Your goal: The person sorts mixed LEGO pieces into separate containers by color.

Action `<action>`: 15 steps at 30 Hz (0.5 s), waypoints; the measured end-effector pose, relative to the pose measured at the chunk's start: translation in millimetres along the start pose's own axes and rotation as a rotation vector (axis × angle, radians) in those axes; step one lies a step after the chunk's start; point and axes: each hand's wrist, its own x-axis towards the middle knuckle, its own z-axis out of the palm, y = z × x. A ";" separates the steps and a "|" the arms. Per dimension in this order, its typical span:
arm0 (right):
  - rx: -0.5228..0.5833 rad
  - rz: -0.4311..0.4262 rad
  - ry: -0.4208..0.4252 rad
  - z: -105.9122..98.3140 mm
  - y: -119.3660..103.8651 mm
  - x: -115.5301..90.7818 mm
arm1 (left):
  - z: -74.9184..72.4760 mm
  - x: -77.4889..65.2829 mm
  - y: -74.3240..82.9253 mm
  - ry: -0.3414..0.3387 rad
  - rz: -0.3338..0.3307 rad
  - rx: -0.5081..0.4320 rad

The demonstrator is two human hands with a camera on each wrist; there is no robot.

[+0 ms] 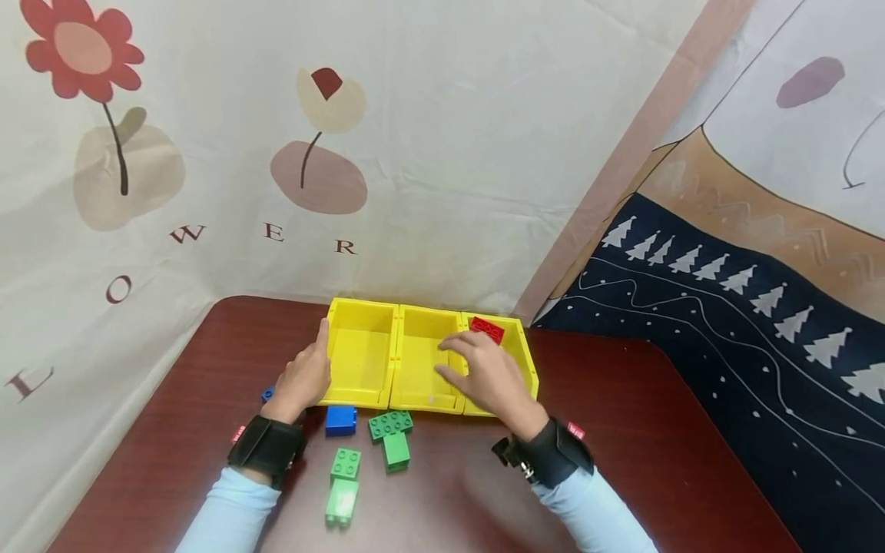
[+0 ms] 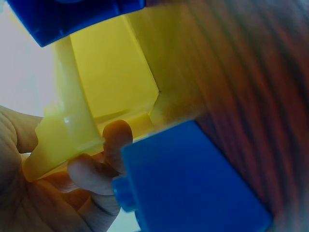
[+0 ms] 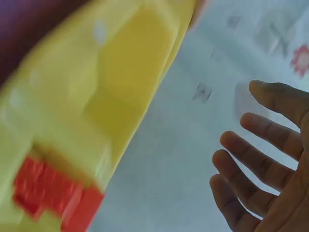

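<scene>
A yellow tray [image 1: 396, 357] with three compartments stands near the back of the table. My left hand [image 1: 303, 376] grips its left end; the left wrist view shows the fingers [image 2: 87, 174] bent around the yellow edge. Over the right part of the tray hovers my right hand [image 1: 487, 372], its fingers spread and holding nothing. Red bricks [image 3: 48, 191] lie in the right-hand compartment, partly hidden by that hand in the head view. One blue brick [image 1: 341, 420] sits in front of the tray, and another blue brick [image 1: 267, 393] shows beside my left wrist.
Green bricks lie on the near side of the tray: a flat one [image 1: 390, 424] touching a second green brick [image 1: 396, 452], and two lighter ones [image 1: 345, 464] farther left. A printed cloth [image 1: 442, 192] hangs behind the brown table [image 1: 622, 445].
</scene>
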 end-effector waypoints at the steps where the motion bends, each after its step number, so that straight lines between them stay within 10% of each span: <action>1: -0.005 -0.035 0.009 2.6 -7.2 -2.9 | -0.3 0.1 0.0 0.001 0.001 0.003; 15: -0.037 -0.192 -0.163 54.6 -62.6 -41.3 | -0.7 0.1 -1.1 -0.003 0.007 0.003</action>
